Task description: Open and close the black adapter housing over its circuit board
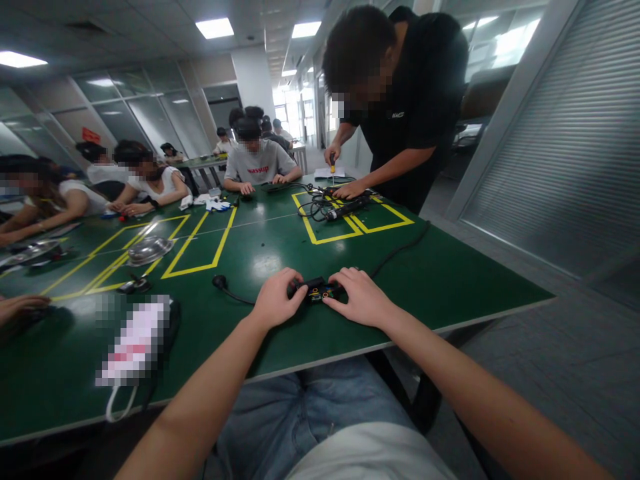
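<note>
A small black opened plug or power unit [318, 291] with coloured wires inside lies on the green table [280, 333] near its front edge. My left hand [276, 297] grips its left end with curled fingers. My right hand [359, 295] presses on its right end, fingers bent over it. A black cable [400, 250] runs from under my right hand toward the far right. Another black cable with a round end [220, 282] lies just left of my left hand.
A person in black stands across the table holding a yellow-handled screwdriver [332, 162] over a black power strip [347, 207] inside yellow tape marks. Several seated people work at the left. A metal bowl [149, 249] and a blurred card [134, 343] lie nearby.
</note>
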Tool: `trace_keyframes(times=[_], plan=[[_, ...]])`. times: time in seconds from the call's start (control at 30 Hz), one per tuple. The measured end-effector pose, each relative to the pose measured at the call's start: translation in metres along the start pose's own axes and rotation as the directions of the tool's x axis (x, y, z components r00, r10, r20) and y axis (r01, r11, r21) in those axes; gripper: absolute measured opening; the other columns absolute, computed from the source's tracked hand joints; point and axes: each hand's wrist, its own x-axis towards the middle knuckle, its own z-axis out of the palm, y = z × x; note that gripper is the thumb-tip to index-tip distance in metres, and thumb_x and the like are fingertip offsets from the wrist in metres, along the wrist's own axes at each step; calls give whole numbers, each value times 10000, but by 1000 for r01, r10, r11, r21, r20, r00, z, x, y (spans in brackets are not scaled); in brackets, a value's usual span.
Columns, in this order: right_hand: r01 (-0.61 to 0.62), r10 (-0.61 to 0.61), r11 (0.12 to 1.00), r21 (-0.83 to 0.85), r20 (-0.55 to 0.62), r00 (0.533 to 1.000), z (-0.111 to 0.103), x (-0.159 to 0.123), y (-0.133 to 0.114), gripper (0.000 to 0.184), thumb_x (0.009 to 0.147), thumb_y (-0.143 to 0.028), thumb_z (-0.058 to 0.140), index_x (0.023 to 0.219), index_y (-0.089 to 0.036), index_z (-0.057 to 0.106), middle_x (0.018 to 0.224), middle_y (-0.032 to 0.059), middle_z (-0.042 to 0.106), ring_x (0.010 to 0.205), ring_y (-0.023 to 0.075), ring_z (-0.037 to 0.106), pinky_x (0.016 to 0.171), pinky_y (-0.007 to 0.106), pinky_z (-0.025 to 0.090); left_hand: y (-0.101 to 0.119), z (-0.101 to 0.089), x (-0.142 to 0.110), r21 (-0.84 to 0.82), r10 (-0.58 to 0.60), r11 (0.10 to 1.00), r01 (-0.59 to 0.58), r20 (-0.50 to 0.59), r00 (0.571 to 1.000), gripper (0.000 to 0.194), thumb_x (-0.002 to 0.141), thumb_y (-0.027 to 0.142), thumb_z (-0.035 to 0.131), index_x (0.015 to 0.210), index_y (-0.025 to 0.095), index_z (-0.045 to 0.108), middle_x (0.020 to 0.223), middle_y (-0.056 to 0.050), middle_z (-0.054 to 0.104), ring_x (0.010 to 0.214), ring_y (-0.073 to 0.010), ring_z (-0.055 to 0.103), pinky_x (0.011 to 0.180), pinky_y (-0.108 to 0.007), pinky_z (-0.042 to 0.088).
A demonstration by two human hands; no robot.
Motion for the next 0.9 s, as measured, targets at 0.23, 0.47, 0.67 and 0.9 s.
trace_keyframes(times=[0.23, 0.47, 0.67, 0.9], plan=[[2, -2, 1000, 17, -2, 1000, 2, 0, 3, 277, 981, -458, 762, 1114, -219, 720, 1081, 101, 733, 1032, 301, 658, 961, 448, 478, -5, 8, 2, -14, 29, 999, -29, -31, 999, 64, 971, 277, 712, 1012, 230, 704, 982, -42, 727, 906, -232, 697, 872, -364, 577], [4, -4, 999, 46, 6, 1000, 1, 0, 3, 292, 954, -425, 790, 1135, -213, 702, 1068, 95, 734, 1005, 295, 660, 936, 442, 484, -14, 6, 6, 64, -19, 998, 26, -104, 994, 38, 966, 192, 662, 981, 215, 688, 1114, -96, 695, 1081, -293, 677, 996, -460, 560], [6, -7, 996, 93, 15, 1000, -1, 1, 4, 267, 913, -352, 831, 1104, -215, 704, 1048, 85, 744, 1018, 299, 686, 930, 442, 512, 6, -1, -3, 102, 77, 991, -82, 58, 995, 57, 961, 285, 670, 930, 238, 659, 954, -56, 701, 905, -257, 691, 818, -370, 552], [-9, 7, 988, 152, 16, 1000, 2, 1, 8, 254, 909, -344, 837, 1108, -243, 716, 1072, 62, 763, 972, 264, 739, 847, 374, 557, 13, -2, -3, 111, 81, 989, -99, 159, 984, 67, 943, 296, 657, 933, 242, 618, 909, -46, 729, 796, -246, 688, 706, -337, 492]])
